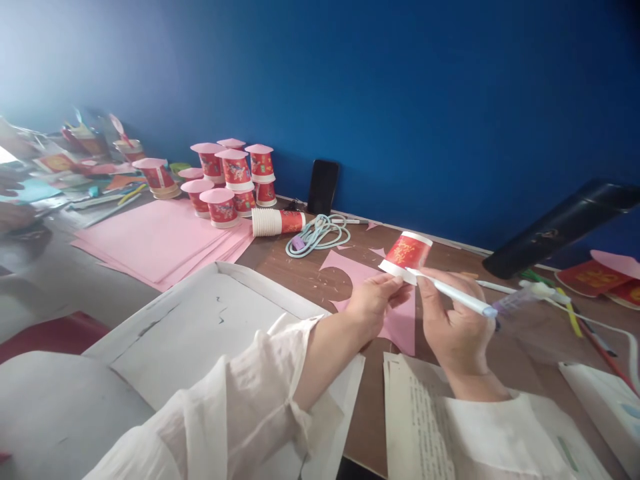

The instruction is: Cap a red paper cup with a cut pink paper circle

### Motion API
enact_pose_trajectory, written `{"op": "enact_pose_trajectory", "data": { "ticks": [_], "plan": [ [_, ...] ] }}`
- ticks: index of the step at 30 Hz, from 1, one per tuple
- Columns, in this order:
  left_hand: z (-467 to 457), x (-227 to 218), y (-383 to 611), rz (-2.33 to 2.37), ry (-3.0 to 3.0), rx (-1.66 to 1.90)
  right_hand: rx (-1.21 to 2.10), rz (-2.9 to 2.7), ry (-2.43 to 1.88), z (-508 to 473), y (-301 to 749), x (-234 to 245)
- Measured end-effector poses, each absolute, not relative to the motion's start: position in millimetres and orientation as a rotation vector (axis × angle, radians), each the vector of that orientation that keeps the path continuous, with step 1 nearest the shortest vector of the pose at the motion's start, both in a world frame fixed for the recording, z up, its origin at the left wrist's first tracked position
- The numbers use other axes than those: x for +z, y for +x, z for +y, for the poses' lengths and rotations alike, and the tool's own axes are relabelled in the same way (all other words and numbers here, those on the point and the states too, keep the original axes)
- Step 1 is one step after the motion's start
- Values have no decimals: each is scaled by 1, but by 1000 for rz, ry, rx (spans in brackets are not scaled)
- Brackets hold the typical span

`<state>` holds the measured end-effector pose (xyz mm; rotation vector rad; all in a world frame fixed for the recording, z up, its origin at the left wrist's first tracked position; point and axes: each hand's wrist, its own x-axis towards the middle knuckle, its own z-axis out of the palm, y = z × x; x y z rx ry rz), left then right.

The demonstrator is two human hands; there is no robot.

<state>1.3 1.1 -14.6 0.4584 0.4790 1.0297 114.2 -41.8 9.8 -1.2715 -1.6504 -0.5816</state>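
My left hand [373, 303] is closed on the white lower rim of a red paper cup [407, 252] with gold lettering, held upside down and slightly tilted. In my right hand [457, 327] is a white pen [453, 292]; its narrow end points at the cup's white rim. Whether the pen touches the rim I cannot tell. Below the cup, pink paper with curved cut-outs [405, 320] lies on the brown table [280, 267].
Red cups with pink paper tops [220, 207] stand stacked at the back left, beside nested paper cups [267, 222] and a coiled cable [320, 237]. A phone [323, 188] leans on the blue wall. Black cylinder [555, 230] at right; another person's hand [13, 193] far left.
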Motion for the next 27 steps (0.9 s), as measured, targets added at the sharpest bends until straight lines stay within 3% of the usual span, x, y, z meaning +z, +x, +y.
{"op": "enact_pose_trajectory", "data": {
  "ticks": [27],
  "plan": [
    [2, -13, 1, 535, 534, 1065, -425, -1641, -1287, -39, 113, 6]
  ]
}}
